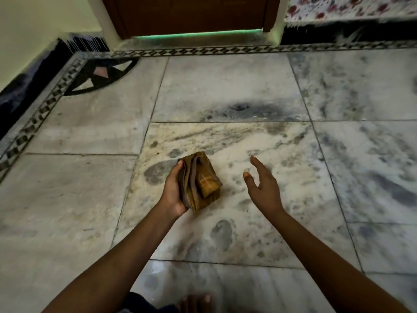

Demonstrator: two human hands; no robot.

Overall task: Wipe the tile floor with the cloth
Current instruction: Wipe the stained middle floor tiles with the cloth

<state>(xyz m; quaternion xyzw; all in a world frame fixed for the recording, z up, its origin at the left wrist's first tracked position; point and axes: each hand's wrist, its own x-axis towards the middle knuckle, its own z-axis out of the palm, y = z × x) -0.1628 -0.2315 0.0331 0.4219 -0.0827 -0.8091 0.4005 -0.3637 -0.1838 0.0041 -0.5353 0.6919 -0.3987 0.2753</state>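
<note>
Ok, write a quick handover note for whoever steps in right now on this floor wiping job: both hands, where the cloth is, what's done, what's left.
Left hand: grips the folded brown cloth, held just above the floor or at its surface; contact cannot be told.
Right hand: open, fingers relaxed, holding nothing, apart from the cloth on its right.
Marble tile floor: grey smudges and footprint-like marks around the cloth, and a dark patch on the tile nearer the wooden door.
Done: cloth picked up and folded.
Left: apparently the whole wipe; starting with the marked tile under the hands seems sensible.
</note>
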